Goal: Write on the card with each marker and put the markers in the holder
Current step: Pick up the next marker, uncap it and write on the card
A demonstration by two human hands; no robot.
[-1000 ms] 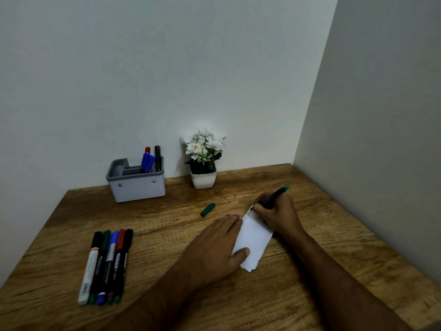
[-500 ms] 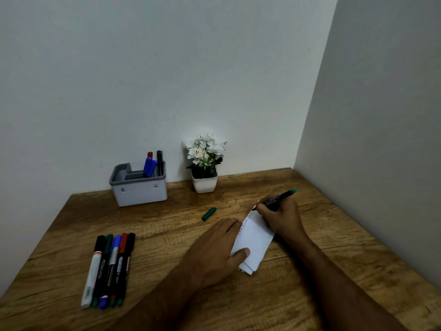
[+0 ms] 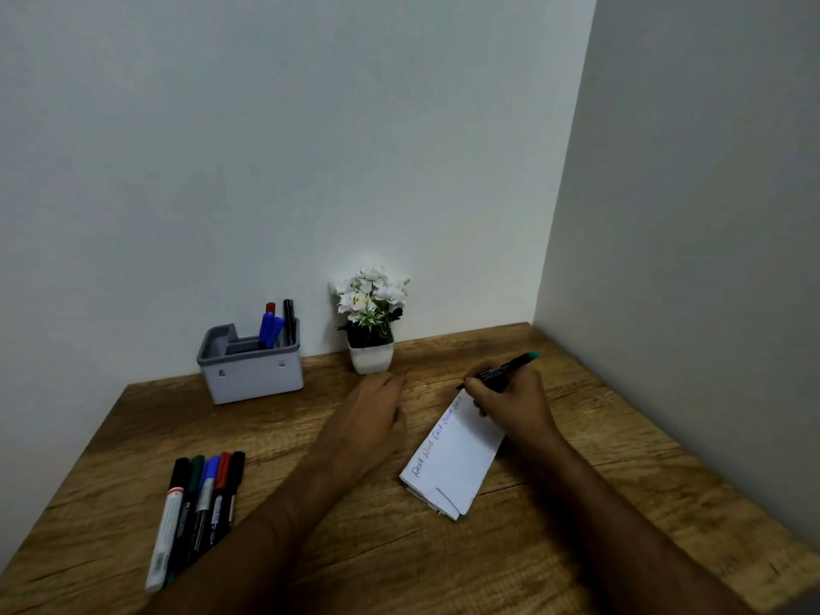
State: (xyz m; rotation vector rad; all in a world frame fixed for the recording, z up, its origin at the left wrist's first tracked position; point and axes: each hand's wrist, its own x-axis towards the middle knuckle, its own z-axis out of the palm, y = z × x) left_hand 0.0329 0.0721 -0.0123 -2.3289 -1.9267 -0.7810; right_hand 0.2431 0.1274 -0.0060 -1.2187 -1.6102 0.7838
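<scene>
A white folded card [image 3: 459, 459] lies on the wooden desk [image 3: 443, 561], with several written words along its left edge. My right hand [image 3: 514, 403] rests at the card's far end and grips an uncapped green marker [image 3: 510, 367], tip down near the card's top corner. My left hand [image 3: 368, 415] is off the card, palm down on the desk left of it, in front of the flower pot. The green cap that lay there is hidden under this hand. A grey holder [image 3: 250, 372] at the back left contains a red, a black and two blue markers [image 3: 270, 328].
Several capped markers [image 3: 199, 503] lie side by side at the front left of the desk. A small white pot of white flowers [image 3: 370, 324] stands against the back wall. A side wall closes the desk's right edge.
My left hand has let go of the card and moved up and left onto the spot where the green cap lay. The right hand still holds the marker at the card's top.
</scene>
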